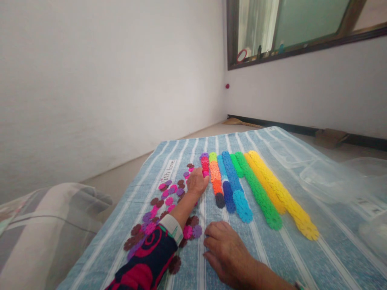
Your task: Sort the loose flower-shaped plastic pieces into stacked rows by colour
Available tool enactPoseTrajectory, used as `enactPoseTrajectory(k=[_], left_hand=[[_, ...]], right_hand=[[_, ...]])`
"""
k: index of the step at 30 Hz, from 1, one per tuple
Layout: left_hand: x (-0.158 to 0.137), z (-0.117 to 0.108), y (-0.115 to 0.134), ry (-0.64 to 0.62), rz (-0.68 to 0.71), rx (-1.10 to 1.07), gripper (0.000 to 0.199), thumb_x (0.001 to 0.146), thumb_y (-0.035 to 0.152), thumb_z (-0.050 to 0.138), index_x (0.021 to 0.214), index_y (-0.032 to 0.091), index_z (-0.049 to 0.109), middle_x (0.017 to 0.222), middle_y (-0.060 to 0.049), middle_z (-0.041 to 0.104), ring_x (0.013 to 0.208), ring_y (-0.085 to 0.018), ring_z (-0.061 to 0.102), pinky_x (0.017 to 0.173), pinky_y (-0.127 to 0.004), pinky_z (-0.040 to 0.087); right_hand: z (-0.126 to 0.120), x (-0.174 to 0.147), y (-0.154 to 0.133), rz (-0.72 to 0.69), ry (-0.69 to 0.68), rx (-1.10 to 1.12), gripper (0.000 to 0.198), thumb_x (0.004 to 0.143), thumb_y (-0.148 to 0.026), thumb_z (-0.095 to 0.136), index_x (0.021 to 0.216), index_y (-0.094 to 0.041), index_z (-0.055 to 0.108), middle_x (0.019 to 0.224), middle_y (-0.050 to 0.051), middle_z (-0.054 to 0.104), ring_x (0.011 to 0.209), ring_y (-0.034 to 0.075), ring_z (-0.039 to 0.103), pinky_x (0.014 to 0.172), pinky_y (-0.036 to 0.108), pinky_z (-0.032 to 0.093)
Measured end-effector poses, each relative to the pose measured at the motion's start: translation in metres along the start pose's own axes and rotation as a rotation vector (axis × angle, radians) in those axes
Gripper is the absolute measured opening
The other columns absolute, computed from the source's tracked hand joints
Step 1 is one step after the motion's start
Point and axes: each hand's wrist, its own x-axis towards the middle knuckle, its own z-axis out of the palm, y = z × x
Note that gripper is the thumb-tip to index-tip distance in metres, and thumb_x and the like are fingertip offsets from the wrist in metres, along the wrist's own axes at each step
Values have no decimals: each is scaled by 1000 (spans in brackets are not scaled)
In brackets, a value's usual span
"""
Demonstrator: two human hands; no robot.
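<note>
My left hand (197, 182) reaches across the cloth, its fingers closed on a pink flower-shaped disc (206, 174) at the near end of a short row of red and purple discs (204, 162). Beneath and around that forearm lie scattered pink, purple and brown discs (169, 200). My right hand (226, 251) rests low on the cloth, fingers loosely bent and a little apart, with nothing visible in them. Beyond it run overlapping rows of flower discs: orange (215, 173), blue (231, 171), green (260, 197) and yellow (281, 193).
A blue-and-white striped cloth (187, 149) covers the table. Clear plastic containers (329, 181) stand at the right. On the left is a grey checked cover (57, 225). A pale wall (121, 72) rises behind, and a window (302, 28) is at the upper right.
</note>
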Motion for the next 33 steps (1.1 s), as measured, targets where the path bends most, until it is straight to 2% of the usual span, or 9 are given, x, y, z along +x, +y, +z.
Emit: enactPoseTrajectory(k=[5,10,14,20,24,29,33], left_hand=[[3,-12,-13,-27,-58,-35,25,84,30,55,102,17,66,103,-9,71,98,-21,64,81,-26,44],[-1,-28,-29,-169,-56,30,19,80,26,55,81,18,72,84,-5,73,84,-19,66,70,-25,43],[-5,-32,-24,-243,-12,73,24,81,33,55,80,19,74,86,-6,74,85,-19,66,69,-25,43],[-5,-28,-14,-274,-59,110,22,78,35,60,89,22,74,93,-5,74,92,-20,65,71,-26,43],[0,-22,-22,-275,-113,28,13,72,29,65,75,20,72,76,-3,71,77,-17,64,61,-24,39],[4,-18,-36,-248,-216,-182,10,64,22,66,57,17,64,50,2,54,55,-14,54,50,-24,31],[3,-20,-38,-231,-247,-303,12,65,20,61,54,16,60,45,3,47,47,-11,44,46,-24,28]], right_hand=[[0,0,0,-1,6,5,8,81,-18,66,82,-18,58,97,5,61,94,23,52,83,38,40],[1,-1,1,-9,25,7,8,82,-18,66,82,-18,58,97,5,61,94,22,52,83,37,39],[4,-2,3,-18,33,2,9,82,-19,66,83,-18,57,98,4,61,94,22,51,83,37,39],[5,-2,4,-23,36,-4,10,82,-19,67,82,-18,57,97,4,60,94,22,51,83,36,39],[4,-1,3,-22,30,-3,9,83,-19,66,83,-18,57,97,4,60,95,22,51,83,36,39],[2,0,2,-10,18,-5,9,83,-20,66,81,-18,57,96,4,61,94,22,52,83,37,39],[1,0,2,-12,25,0,9,83,-20,66,82,-18,58,97,4,61,95,22,52,83,37,39]])
